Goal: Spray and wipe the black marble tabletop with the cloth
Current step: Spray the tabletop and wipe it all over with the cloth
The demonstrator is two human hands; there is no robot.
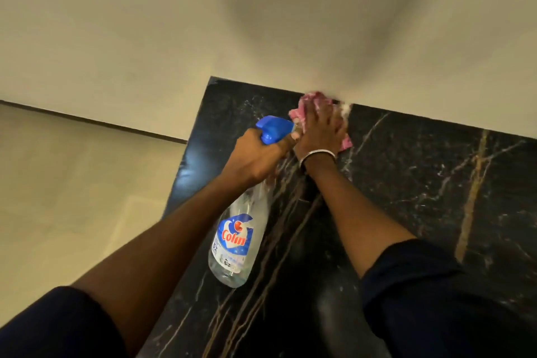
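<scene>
The black marble tabletop [421, 183] with gold and white veins fills the lower right. My right hand [322, 128] presses flat on a pink cloth [302, 109] at the tabletop's far edge, against the wall. A metal bangle sits on that wrist. My left hand [258, 157] grips the neck of a clear spray bottle [241, 238] with a blue trigger head [273, 128] and a "Colin" label. The bottle hangs tilted above the tabletop's left part, its nozzle pointing toward the cloth.
A plain cream wall [261, 23] rises right behind the tabletop's far edge. To the left, beyond the table's left edge, lies a pale tiled floor [72, 197] with a dark skirting line. My dark sleeves cover both upper arms.
</scene>
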